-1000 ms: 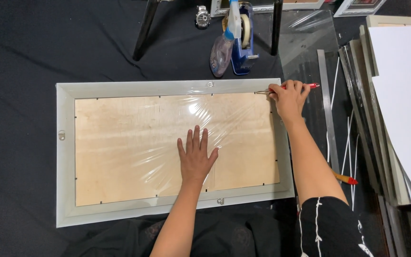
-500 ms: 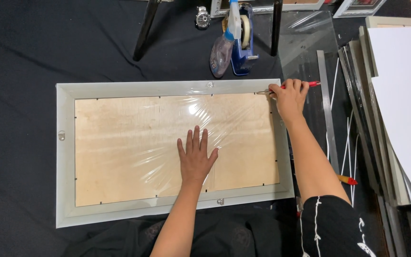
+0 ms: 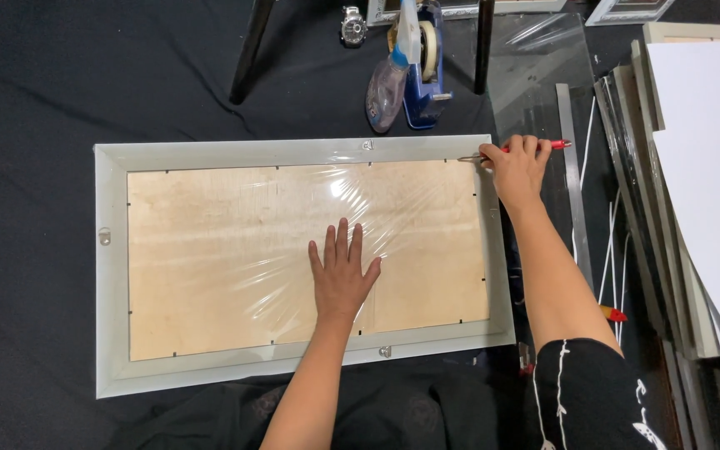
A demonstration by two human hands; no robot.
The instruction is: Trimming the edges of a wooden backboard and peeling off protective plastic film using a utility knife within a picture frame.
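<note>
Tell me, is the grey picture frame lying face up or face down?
Face down: the grey picture frame shows its pale wooden backing board under clear plastic film.

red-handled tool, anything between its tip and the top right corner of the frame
Nothing visible. The right hand holds the red-handled tool, its metal tip already at the frame's top right corner. The left hand rests flat on the plastic film.

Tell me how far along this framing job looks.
Done: the pale wooden backing board sits inside the grey rectangular picture frame, under clear plastic film. In hand: the left hand presses flat on the board; the right hand works a red-handled tool at the top right corner. What is left cannot be told.
</note>
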